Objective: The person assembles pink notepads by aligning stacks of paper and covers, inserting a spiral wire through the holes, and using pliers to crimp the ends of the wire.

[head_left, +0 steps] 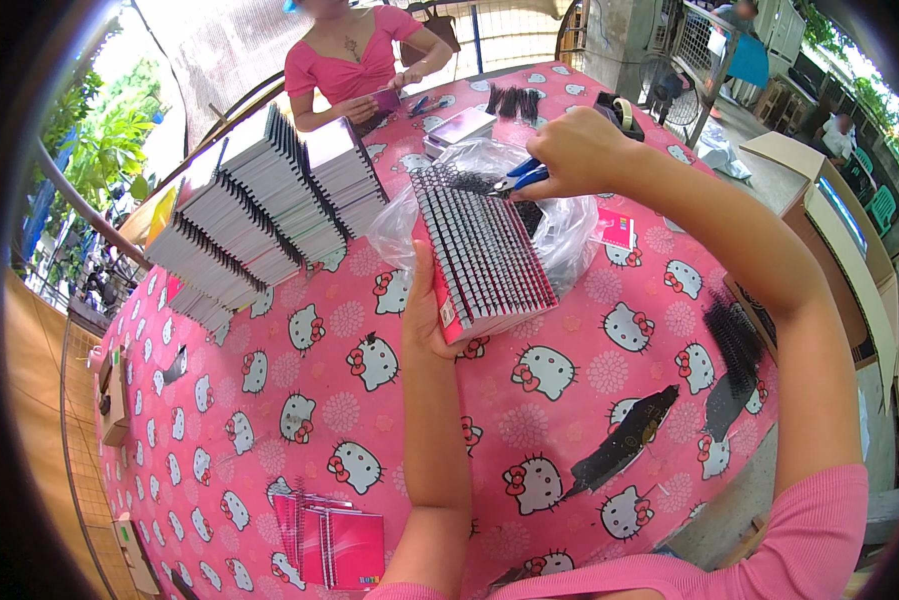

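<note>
My left hand is wrapped round the near end of a stack of spiral-bound notebooks, whose black coil spines face up in rows. In my right hand is a pair of blue-handled pliers, its jaws at the far right corner of the stack by the coil ends. Whether the jaws grip a coil is too small to tell. Beyond and beside the stack lies a crumpled clear plastic bag with black pieces in it.
Tall piles of spiral notebooks stand at the far left. Pink notebooks lie near me. Black coils rest at the right edge by a cardboard box. Across the pink patterned tablecloth, a co-worker holds a small notebook.
</note>
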The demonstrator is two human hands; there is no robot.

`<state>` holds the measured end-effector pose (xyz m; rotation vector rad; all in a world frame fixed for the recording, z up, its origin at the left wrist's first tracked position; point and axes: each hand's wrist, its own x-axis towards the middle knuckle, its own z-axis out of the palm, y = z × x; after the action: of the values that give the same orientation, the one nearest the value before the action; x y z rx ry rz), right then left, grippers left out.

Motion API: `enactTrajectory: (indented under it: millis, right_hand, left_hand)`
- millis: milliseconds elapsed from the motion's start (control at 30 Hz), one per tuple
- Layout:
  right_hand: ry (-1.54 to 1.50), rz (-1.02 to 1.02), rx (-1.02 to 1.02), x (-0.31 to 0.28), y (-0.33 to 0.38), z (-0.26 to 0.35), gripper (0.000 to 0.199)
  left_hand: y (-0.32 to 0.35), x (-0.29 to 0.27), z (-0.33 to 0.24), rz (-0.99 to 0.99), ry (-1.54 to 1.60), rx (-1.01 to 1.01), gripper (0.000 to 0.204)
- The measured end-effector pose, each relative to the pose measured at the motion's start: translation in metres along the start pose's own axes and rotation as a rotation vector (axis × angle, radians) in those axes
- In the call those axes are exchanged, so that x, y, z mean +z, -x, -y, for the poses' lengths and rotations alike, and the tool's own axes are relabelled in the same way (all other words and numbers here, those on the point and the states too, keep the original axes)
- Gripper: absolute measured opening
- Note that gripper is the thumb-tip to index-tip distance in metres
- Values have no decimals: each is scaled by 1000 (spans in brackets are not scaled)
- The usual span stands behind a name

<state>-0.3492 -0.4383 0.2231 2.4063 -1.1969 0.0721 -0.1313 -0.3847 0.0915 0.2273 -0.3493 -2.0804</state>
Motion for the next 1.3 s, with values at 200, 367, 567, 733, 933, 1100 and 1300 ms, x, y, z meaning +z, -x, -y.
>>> enactTrajectory:
  millis: [200, 367, 567, 733, 933, 1100, 1300]
  right_hand:
    - [-3, 26, 6, 3, 3, 1, 67]
    - [50, 23, 44, -2, 6, -1, 63]
    - [68, -165, -71, 2, 4, -3, 60]
    - [14, 91, 15, -8, 1, 4, 60]
    - [2, 260, 141, -7, 2, 5, 60]
    - [31, -196, -59, 9, 6, -7, 61]
    - [-5, 200, 110, -14, 2, 5, 64]
  left_hand:
    - [-2, -3, 0, 12, -2, -16, 56]
    - [1, -2, -1, 17, -15, -35, 56]
    - [0, -1, 1, 36, -13, -36, 56]
    - [0, 2, 3, 34, -14, -25, 55]
    - [-2, 0, 3, 23, -41, -27, 55]
    - [-3, -3, 3, 63, -32, -44, 55]
    - [-4, -3, 4, 79, -18, -60, 56]
